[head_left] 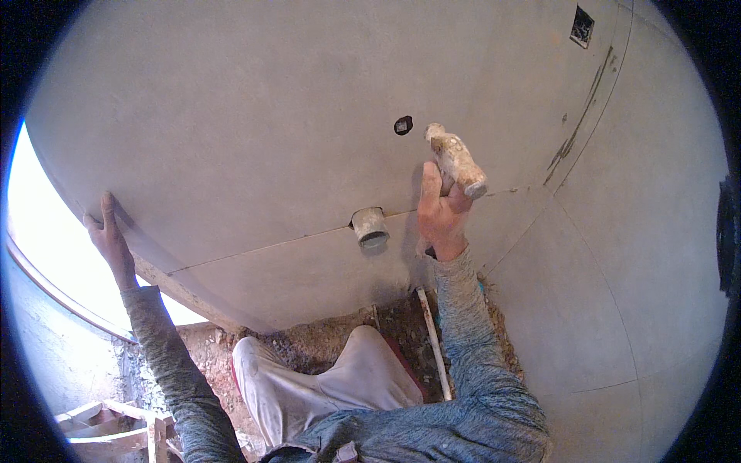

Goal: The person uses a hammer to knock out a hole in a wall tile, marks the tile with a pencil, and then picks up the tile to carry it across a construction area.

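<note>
A stiff, heavy-looking mallet (456, 160) was gripped by its handle in the right hand (440, 216), while the left hand (109, 235) was laid open on the wall tile's (231, 154) left edge.

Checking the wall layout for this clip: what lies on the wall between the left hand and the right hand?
In the head view, bare grey tile and a short pipe stub on the joint line lie between the left hand and right hand.
</note>
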The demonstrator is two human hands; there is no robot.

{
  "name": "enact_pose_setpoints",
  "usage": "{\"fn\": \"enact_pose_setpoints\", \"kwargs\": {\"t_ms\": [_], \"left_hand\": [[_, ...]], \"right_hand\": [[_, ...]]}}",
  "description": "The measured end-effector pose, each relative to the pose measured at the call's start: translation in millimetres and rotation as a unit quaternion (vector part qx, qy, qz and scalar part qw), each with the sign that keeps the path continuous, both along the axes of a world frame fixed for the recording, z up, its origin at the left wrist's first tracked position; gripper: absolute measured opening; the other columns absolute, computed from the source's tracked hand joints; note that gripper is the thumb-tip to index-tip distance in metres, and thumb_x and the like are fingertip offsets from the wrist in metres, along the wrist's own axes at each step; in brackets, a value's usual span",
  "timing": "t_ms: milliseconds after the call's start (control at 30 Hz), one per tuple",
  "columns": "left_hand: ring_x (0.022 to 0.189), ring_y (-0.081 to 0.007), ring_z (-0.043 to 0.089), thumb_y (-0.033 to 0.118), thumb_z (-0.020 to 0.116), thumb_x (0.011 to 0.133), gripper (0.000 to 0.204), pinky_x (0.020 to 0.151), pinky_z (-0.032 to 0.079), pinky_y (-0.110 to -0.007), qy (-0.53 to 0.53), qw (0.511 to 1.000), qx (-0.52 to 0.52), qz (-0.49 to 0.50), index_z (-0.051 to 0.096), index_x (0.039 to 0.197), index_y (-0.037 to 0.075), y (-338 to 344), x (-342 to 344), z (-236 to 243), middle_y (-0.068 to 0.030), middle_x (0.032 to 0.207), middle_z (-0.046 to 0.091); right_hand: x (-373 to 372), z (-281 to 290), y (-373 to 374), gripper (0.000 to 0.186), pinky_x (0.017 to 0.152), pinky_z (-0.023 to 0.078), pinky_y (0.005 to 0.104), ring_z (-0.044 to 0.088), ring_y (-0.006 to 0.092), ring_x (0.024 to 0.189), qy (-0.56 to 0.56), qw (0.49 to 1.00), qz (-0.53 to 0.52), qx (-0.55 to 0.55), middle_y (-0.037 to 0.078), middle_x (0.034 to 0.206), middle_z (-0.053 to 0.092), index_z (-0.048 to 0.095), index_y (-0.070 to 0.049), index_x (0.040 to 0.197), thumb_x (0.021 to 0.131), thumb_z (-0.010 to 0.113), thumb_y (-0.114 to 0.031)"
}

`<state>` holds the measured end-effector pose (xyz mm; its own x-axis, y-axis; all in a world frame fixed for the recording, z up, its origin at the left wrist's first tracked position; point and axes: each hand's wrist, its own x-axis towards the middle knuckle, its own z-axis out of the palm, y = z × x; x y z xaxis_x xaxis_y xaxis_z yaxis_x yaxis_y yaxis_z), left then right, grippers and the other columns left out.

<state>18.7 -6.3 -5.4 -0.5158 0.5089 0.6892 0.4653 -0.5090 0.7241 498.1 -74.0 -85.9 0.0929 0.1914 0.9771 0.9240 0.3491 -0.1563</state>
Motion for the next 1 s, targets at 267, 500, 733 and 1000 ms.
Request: {"fn": "enact_pose_setpoints", "kwargs": {"t_ms": [267,500,733,1000], "left_hand": [[0.120,-0.0395,0.041,0.051,0.065,0.078,0.092,0.098,0.036,-0.043,0.006,1.000,-0.009,0.005,0.030,0.130,-0.016,3.2,-5.6,-0.9,-0.0317,0.128,0.039],[0.119,-0.0388,0.042,0.051,0.066,0.077,0.089,0.098,0.037,-0.043,0.008,0.999,-0.008,0.037,0.032,0.130,-0.013,12.1,-15.0,-6.8,-0.0303,0.125,0.042],[0.118,-0.0391,0.042,0.053,0.064,0.078,0.090,0.099,0.035,-0.046,0.026,1.000,-0.003,0.015,0.032,0.128,-0.015,10.1,-15.2,-5.5,-0.0305,0.124,0.042],[0.120,-0.0395,0.041,0.056,0.063,0.077,0.094,0.099,0.035,-0.045,0.030,0.999,0.004,0.032,0.030,0.129,-0.016,8.5,-12.5,-4.3,-0.0311,0.127,0.039]], "right_hand": [[-11.2,20.7,-1.5,0.022,0.076,0.048,0.0348,0.061,0.0251,0.088,0.170,0.965,0.174,-0.100,0.015,0.096,0.061,0.057,0.003,0.102,0.086,0.058,-0.012],[-12.1,12.1,10.9,0.018,0.066,0.050,0.0321,0.064,0.0221,0.077,0.173,0.968,0.179,-0.040,0.014,0.087,0.064,0.060,0.002,0.096,0.084,0.060,-0.011],[-5.0,8.9,3.3,0.020,0.069,0.050,0.0327,0.064,0.0231,0.081,-0.068,0.995,-0.078,-0.010,0.015,0.089,0.063,0.059,0.003,0.098,0.082,0.061,-0.009],[-13.9,19.1,2.7,0.021,0.075,0.049,0.0320,0.061,0.0209,0.091,0.140,0.973,0.162,-0.084,0.015,0.098,0.062,0.057,0.005,0.103,0.085,0.057,-0.007]]}}
